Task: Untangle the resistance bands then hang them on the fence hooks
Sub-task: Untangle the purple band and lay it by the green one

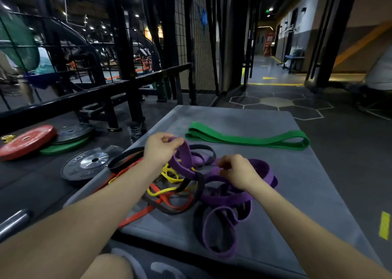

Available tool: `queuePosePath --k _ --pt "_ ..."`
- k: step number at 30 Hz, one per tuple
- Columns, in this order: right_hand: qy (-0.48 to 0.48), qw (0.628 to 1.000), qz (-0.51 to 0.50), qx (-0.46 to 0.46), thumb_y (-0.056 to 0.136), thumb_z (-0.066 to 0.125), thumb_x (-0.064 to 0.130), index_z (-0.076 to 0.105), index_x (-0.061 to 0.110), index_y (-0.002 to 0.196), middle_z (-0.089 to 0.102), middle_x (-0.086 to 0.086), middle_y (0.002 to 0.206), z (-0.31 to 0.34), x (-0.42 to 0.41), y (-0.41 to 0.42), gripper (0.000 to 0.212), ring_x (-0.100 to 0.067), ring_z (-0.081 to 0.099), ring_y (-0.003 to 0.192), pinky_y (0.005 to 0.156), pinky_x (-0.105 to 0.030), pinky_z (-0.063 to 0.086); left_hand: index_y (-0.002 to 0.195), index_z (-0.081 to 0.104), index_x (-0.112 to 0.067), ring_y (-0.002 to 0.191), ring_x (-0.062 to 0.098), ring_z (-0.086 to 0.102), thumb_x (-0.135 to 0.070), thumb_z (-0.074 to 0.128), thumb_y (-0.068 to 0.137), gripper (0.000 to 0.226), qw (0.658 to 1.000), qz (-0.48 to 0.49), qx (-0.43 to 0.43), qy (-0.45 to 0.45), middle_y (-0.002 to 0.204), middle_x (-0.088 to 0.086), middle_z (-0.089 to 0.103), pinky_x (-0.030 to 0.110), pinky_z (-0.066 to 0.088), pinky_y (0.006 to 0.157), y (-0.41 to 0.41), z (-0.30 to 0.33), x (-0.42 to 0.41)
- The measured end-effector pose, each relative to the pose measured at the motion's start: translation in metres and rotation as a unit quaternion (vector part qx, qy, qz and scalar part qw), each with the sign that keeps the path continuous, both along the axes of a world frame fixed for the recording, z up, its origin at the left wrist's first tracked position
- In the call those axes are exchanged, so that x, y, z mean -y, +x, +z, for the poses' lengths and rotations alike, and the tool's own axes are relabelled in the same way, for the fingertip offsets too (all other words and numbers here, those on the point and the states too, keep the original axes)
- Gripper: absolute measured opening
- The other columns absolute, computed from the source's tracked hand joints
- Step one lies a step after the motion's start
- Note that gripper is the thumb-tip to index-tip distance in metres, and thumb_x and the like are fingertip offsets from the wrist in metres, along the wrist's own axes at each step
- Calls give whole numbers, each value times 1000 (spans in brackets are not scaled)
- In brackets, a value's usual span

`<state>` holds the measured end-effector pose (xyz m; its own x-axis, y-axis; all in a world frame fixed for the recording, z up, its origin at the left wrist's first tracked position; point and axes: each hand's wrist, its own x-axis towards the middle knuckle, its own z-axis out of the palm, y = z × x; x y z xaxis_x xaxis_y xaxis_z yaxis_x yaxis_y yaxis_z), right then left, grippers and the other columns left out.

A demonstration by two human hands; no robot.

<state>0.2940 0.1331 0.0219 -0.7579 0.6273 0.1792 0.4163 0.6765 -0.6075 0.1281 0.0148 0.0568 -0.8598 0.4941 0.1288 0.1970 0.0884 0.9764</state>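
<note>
At the centre of the frame the left hand (160, 149) pinches a loop of a purple band (182, 162) lifted off a tangle of purple, black, yellow and orange bands (180, 189) on a grey mat (297, 193), while the right hand (235, 170) pinches a strand just right of it. A green band (248, 139) lies flat and apart toward the upper right of the mat. Weight plates (27, 140) lie on the floor at left, below a black wire fence (186, 34).
</note>
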Motion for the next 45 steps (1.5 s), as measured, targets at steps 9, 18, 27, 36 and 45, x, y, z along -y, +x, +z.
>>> queuePosePath --k 9,18,27,36,45 --pt "76 988 46 124 84 58 15 48 15 132 51 -15 131 -38 -1 -26 48 -32 46 123 101 -37 39 109 61 -10 120 37 45 -40 55 84 40 889 67 -124 -436 124 22 53 36 34 102 -30 -46 34" --pt "116 981 28 151 85 45 6 59 19 116 56 -11 123 -45 -8 -23 37 -31 55 112 85 -40 47 100 63 -10 95 22 57 -21 64 85 19 921 -129 -266 -252 97 8 59 29 44 89 -3 -67 18" --pt "177 954 96 220 89 42 10 54 23 122 56 -4 130 -48 -23 -31 37 -24 47 123 113 -39 16 95 64 -27 101 9 43 -88 41 58 75 837 -327 -328 -291 97 -9 55 19 33 92 -13 -97 39" --pt "192 951 -29 240 92 38 12 55 16 118 62 -16 117 -40 -29 -17 31 -33 58 108 86 -41 45 95 70 -12 87 24 60 -20 59 89 16 957 -1 -252 -146 92 8 65 26 36 71 -42 -93 43" --pt "28 999 39 -10 82 44 -9 55 7 126 56 -11 129 6 10 -18 48 -23 51 121 100 -22 35 100 58 -16 74 14 53 -35 63 86 24 960 -78 -182 -196 74 -7 53 27 39 68 -15 -91 40"
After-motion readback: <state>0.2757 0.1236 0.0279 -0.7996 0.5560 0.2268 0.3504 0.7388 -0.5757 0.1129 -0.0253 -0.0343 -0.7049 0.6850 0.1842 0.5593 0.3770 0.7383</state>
